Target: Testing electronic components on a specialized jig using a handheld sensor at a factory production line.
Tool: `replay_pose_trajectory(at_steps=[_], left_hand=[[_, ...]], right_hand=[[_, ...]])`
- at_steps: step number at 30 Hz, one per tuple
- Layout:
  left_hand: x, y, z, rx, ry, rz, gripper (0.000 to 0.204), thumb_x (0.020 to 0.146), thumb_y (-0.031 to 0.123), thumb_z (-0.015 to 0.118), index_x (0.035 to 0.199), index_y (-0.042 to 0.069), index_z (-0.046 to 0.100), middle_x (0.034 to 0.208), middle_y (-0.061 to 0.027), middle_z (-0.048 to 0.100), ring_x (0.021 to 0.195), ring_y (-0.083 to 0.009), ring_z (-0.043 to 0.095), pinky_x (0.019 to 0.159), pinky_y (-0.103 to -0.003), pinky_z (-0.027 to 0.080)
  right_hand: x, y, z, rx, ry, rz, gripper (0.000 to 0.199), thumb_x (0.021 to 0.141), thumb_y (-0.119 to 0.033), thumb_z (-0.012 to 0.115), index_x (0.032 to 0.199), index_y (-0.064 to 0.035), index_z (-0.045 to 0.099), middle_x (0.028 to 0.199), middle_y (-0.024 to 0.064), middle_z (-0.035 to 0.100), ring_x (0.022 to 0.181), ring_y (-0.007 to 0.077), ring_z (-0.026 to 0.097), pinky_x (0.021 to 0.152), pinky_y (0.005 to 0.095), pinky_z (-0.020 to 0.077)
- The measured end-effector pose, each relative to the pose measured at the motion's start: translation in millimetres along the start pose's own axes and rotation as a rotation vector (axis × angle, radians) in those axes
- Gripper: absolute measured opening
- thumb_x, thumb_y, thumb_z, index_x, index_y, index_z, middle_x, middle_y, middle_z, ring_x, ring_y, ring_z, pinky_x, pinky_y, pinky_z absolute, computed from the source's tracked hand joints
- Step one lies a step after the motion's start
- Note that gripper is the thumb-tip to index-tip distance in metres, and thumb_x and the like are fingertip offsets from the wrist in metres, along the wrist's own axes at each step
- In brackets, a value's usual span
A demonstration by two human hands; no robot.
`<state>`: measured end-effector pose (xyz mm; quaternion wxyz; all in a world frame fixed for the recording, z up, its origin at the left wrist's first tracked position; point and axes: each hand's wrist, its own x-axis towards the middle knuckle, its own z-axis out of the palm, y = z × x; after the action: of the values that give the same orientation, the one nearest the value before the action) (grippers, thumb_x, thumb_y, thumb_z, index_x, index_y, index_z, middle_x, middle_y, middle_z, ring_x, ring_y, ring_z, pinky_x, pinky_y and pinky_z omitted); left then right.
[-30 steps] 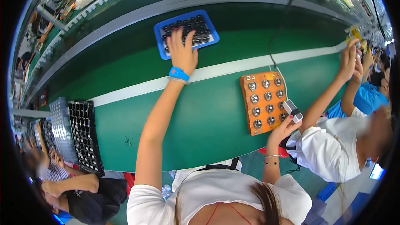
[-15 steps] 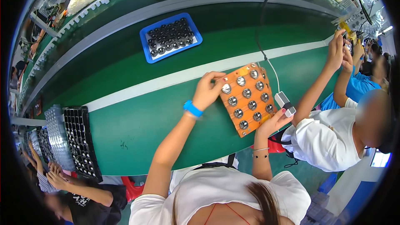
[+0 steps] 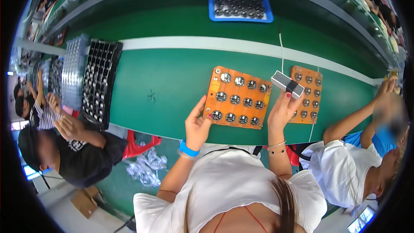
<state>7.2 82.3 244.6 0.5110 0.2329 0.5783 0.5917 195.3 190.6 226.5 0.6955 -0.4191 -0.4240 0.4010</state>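
An orange board [image 3: 235,111] with rows of round dark, shiny parts is in front of me. My left hand [image 3: 198,125] grips its lower left corner, thumb on top and fingers at the edge. Beyond the board's right edge, my right hand [image 3: 281,111] pinches a small white and grey block [image 3: 279,79] with a black band, raised above the table. A white cable [image 3: 282,54] runs near that block. Partly behind my right hand lies a second orange board [image 3: 313,87] with similar round parts.
A blue tray [image 3: 211,4] of dark round parts stands on the far side of the green table [image 3: 151,71]. At left are a black compartment tray [image 3: 100,82] and clear plastic trays [image 3: 74,73]. Co-workers sit left and right. A red stool [image 3: 140,142] stands lower left.
My view has swung. The held board has turned straighter, and my left hand went from its upper left to its lower left corner. The second board has come into sight at right.
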Motion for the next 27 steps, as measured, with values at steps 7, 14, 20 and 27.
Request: replay_pose_trajectory(at_steps=[7, 14, 20, 27], left_hand=[[-51, 20, -16, 1.067, 0.005, 0.459, 0.058, 0.072, -0.001, 0.061, 0.129, 0.002, 0.05, 0.136, -0.0151, 0.046, 0.132, -0.0377, 0.034, 0.108, -0.047, 0.026], [34, 75, -168, 1.038, -0.202, 0.624, 0.046, 0.077, 0.009, 0.068, 0.121, 0.006, 0.055, 0.124, -0.0106, 0.057, 0.128, -0.031, 0.041, 0.106, -0.046, 0.029], [63, 55, -173, 1.099, -0.285, 0.682, 0.047, 0.078, 0.012, 0.068, 0.123, 0.008, 0.053, 0.109, -0.0067, 0.064, 0.12, -0.026, 0.049, 0.105, -0.047, 0.029], [56, 68, -169, 0.766, -0.362, 0.657, 0.058, 0.077, 0.007, 0.07, 0.13, 0.006, 0.046, 0.105, -0.0106, 0.065, 0.098, -0.0298, 0.059, 0.092, -0.039, 0.043]], right_hand=[[-20, -3, -8, -0.026, -0.147, 0.052, 0.046, 0.095, -0.018, 0.053, 0.133, -0.0045, 0.031, 0.134, 0.013, 0.042, 0.127, 0.0228, 0.038, 0.111, 0.0425, 0.0254], [-102, -19, 124, -0.15, -0.418, 0.135, 0.041, 0.093, -0.019, 0.056, 0.127, -0.0019, 0.041, 0.124, 0.0163, 0.053, 0.118, 0.0231, 0.049, 0.104, 0.0386, 0.0348], [-103, -15, 145, -0.455, -0.837, 0.076, 0.04, 0.09, -0.012, 0.057, 0.127, 0.0019, 0.05, 0.118, 0.0141, 0.057, 0.11, 0.0226, 0.054, 0.095, 0.0335, 0.0415], [-121, -7, 173, -0.413, -0.905, 0.035, 0.043, 0.085, -0.005, 0.058, 0.128, -0.0041, 0.052, 0.115, 0.0127, 0.06, 0.106, 0.0263, 0.057, 0.09, 0.0328, 0.0448]])
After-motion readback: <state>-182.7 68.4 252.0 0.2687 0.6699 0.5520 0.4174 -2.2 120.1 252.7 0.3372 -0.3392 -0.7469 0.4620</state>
